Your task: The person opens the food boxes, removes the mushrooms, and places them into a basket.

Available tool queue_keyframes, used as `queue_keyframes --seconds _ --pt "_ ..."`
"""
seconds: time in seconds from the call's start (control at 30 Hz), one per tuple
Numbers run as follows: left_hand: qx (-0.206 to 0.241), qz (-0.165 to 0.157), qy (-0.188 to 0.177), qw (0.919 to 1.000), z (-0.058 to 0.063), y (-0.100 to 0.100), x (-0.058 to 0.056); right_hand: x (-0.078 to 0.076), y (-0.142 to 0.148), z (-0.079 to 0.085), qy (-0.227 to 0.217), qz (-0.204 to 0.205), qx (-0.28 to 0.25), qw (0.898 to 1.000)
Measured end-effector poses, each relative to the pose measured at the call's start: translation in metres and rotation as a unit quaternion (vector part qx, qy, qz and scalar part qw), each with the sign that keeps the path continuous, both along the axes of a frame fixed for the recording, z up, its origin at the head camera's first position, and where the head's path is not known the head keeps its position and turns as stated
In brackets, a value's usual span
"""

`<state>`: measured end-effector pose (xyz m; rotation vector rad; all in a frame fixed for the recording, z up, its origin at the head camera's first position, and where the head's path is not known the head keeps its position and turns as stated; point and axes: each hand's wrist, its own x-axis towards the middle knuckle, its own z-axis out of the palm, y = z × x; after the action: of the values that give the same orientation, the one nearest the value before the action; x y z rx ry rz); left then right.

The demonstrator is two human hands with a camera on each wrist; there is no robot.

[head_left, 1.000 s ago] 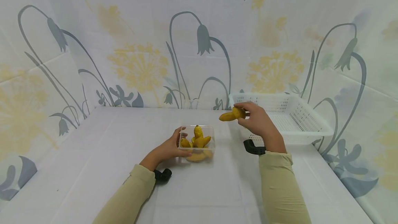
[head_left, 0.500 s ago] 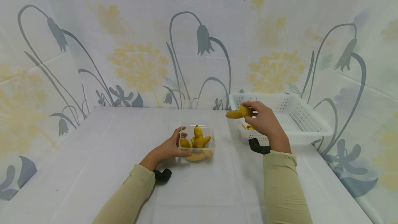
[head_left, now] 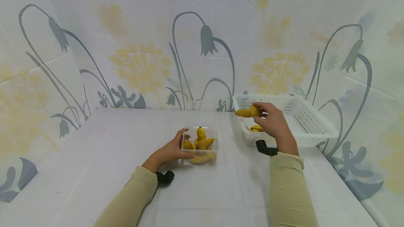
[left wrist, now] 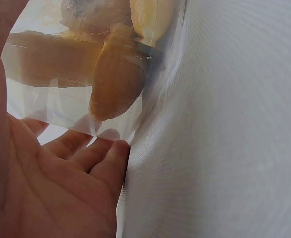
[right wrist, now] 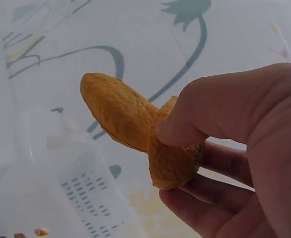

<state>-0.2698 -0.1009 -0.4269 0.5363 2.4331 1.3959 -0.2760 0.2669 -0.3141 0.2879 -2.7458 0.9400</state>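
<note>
My right hand (head_left: 271,119) pinches a small yellow banana (head_left: 244,113), which looks partly peeled, between thumb and fingers. It is held above the left side of the white basket (head_left: 315,135). In the right wrist view, the banana (right wrist: 118,111) points up and left, its thicker end between thumb and fingertips. On the table, my left hand (head_left: 172,149) grips the left side of a clear plastic box (head_left: 215,134). Several similar yellow bananas (head_left: 202,143) lie in that box; the left wrist view shows one banana (left wrist: 116,74) through its wall.
Another yellow, banana-like piece (head_left: 256,128) lies inside the basket, under my right hand. A clear container (head_left: 199,105), hard to make out, stands at the table's back edge against the flowered cloth (head_left: 142,27). White cloth (head_left: 110,143) covers the table.
My right hand has moved right and slightly up with the banana, from the basket's left edge to over it. The piece in the basket has come into sight. My left hand has stayed still.
</note>
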Motion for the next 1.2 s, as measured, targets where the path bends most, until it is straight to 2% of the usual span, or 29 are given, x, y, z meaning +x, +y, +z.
queue_keyframes --seconds 0.67,1.2 --pt "0.004 -0.001 -0.002 1.0000 0.000 0.000 0.000 -0.005 0.017 -0.011 -0.021 -0.036 -0.022 0.999" --pt "0.003 0.005 -0.003 1.0000 0.001 0.000 0.002 -0.010 0.025 -0.022 -0.027 -0.073 -0.017 0.997"
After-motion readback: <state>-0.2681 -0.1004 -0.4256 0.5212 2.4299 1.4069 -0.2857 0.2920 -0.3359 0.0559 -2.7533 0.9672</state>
